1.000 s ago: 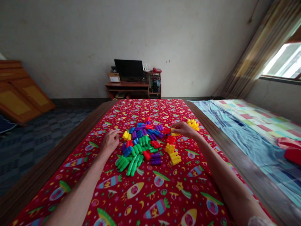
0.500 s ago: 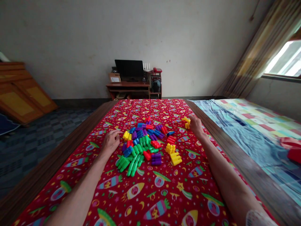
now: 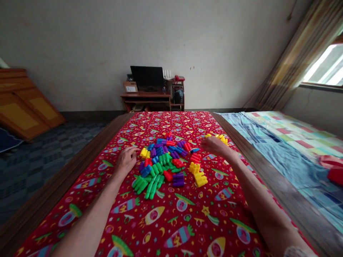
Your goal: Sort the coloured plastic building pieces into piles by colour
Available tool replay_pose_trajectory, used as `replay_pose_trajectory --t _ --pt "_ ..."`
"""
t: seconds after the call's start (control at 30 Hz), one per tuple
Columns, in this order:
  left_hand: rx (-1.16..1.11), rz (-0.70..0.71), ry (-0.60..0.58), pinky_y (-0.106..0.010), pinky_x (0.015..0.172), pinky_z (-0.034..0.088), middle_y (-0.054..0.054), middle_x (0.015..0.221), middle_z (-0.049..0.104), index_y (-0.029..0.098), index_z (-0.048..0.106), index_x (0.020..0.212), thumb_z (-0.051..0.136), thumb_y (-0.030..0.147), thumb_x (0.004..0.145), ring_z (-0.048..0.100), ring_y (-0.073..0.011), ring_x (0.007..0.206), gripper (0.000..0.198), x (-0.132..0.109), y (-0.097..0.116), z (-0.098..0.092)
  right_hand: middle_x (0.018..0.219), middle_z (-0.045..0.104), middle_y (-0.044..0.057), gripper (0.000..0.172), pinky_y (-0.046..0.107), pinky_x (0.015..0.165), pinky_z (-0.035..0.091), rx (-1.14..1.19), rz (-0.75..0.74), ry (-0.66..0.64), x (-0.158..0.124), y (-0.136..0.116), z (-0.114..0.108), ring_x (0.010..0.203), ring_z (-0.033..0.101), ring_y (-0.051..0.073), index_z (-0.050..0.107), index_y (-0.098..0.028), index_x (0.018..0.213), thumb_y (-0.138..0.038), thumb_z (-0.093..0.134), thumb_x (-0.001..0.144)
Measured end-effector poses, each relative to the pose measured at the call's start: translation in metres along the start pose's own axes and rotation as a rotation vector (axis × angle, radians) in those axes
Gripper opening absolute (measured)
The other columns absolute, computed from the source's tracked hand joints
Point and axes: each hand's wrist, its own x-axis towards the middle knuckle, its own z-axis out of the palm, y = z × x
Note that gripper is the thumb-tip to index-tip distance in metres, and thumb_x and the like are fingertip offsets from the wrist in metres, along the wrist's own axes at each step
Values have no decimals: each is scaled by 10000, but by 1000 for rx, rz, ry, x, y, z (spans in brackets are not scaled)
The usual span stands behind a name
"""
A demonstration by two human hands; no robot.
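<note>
A loose pile of coloured plastic building blocks [image 3: 164, 159] lies mid-table, in green, blue, purple, red and yellow. My left hand [image 3: 127, 159] rests on the cloth at the pile's left side, fingers loosely bent and apart, holding nothing. Its fingertips are close to a yellow block [image 3: 145, 153]. My right hand [image 3: 216, 146] is over the right part of the table, back of the hand up, fingers pointing left. Beyond it, several yellow blocks [image 3: 223, 139] lie partly hidden by the hand. Whether anything is under its fingers is hidden. Two yellow blocks [image 3: 197, 173] lie nearer me.
A red patterned cloth [image 3: 177, 214] covers the long wooden table [image 3: 235, 137]. To the right is a bed [image 3: 284, 142] with blue and checked covers. A desk [image 3: 146, 95] with a monitor [image 3: 147, 77] stands against the far wall, and a wooden cabinet [image 3: 26, 107] at left.
My right hand has moved left, toward the pile, away from the yellow blocks at the right, which now lie behind it. My left hand stays in place.
</note>
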Motion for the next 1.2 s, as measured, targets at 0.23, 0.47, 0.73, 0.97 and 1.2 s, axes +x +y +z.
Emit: replay_pose_trajectory --t 0.23,0.47,0.73,0.97,1.2 --pt "1 21 11 -437 1001 481 -119 1079 703 182 721 928 405 216 781 625 -275 1064 351 0 0 0 917 725 47 161 226 624 389 25 -173 -167 -26 -62 -1 807 633 158 738 -220 980 -275 680 840" --pt "-5 25 18 -413 994 485 -98 1057 705 201 719 920 413 224 776 627 -260 1050 338 0 -1 0 938 734 44 198 213 640 419 124 -265 -245 -18 -59 3 805 646 138 725 -185 984 -146 567 871" --pt "-7 18 25 -426 987 494 -105 1068 701 199 725 911 419 232 774 632 -273 1041 337 0 -2 1 1007 723 79 179 255 732 469 14 -268 -173 -25 -68 12 911 638 185 733 -214 1010 -249 646 858" --pt "-9 17 43 -434 988 492 -102 1047 704 201 725 908 419 233 772 632 -270 1030 336 0 -2 3 788 744 41 237 226 632 448 328 127 368 8 4 1 684 652 154 768 -169 924 -207 547 849" --pt "13 6 15 -423 1011 473 -131 1077 687 173 722 926 394 242 790 627 -276 1068 361 0 -3 2 721 724 72 284 273 672 476 403 581 709 14 88 29 662 660 191 768 -107 863 -236 522 802"
